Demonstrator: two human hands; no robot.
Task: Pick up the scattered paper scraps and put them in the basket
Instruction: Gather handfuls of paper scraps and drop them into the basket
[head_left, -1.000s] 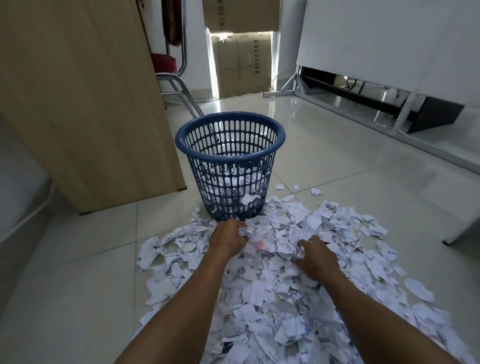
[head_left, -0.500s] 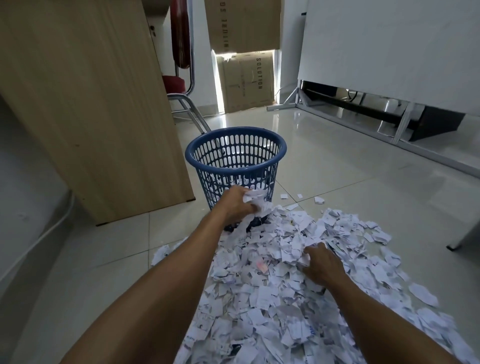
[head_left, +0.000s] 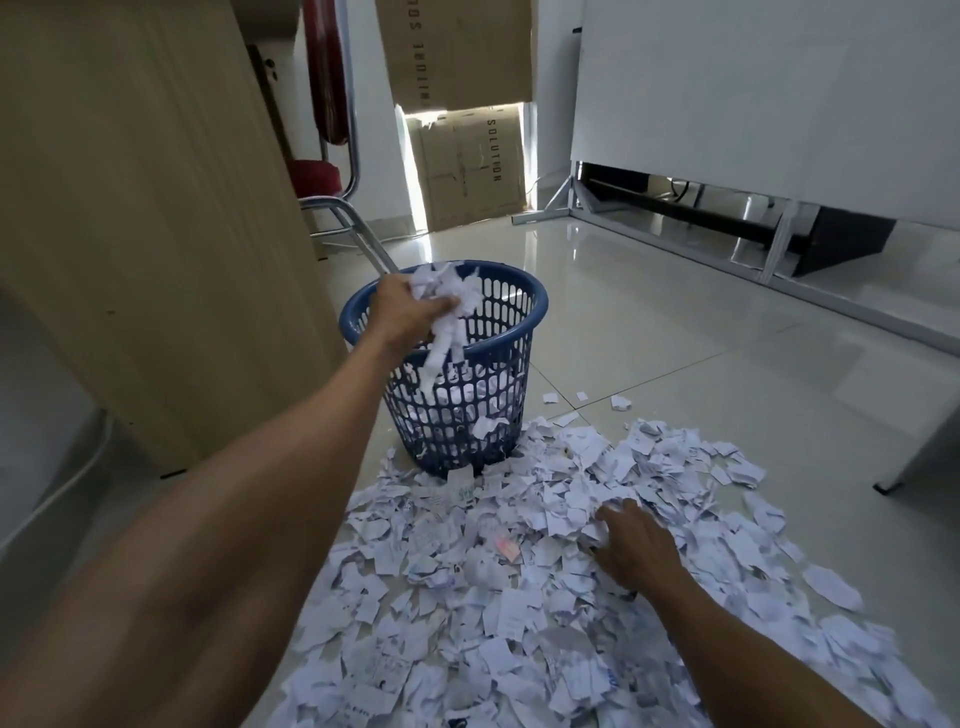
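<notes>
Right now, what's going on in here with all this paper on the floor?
A person is clearing torn white paper scraps off the glossy tiled floor. The left hand grips a bunch of scraps above the opening of the round blue plastic basket, which already has some paper inside. The right hand rests on the pile. Most of the scraps are on the floor, not yet picked up.

The basket (head_left: 529, 307) stands on the floor (head_left: 675, 338) just behind the scrap pile (head_left: 519, 639), with a cabinet (head_left: 145, 208) to its left and a chair (head_left: 332, 200) and boxes (head_left: 467, 166) behind, while the left hand (head_left: 402, 312) holds a wad (head_left: 448, 293) over its rim and the right hand (head_left: 631, 545) rests on the pile.
</notes>
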